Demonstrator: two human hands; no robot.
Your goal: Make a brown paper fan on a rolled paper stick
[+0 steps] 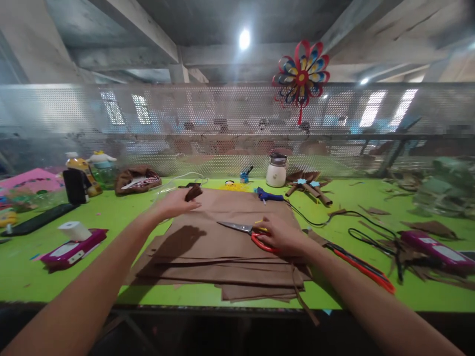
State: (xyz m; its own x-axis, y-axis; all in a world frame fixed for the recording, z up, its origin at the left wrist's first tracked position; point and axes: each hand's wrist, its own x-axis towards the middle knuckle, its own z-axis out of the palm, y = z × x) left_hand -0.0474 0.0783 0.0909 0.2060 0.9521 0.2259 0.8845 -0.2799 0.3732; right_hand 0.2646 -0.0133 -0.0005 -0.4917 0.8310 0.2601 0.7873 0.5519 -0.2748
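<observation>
My left hand [178,201] is raised above the left side of a stack of brown paper sheets [222,247], with a small folded piece of brown paper [193,192] between thumb and fingers. On the stack, my right hand [284,235] is closed around the orange handle of a pair of scissors [237,227], whose blades point left. Just behind the stack's right corner lies a blue glue gun [270,196] with a black cord. A utility knife with an orange handle [363,269] rests to the right, near my right forearm.
Purple power strips lie at left [74,252] and right [438,249]. A white jar [276,170] stands at the back beside rolled brown paper [309,188]. A phone [75,186] and brown bag [137,180] occupy the left. A perforated metal screen [222,113] rises behind the green table [193,295].
</observation>
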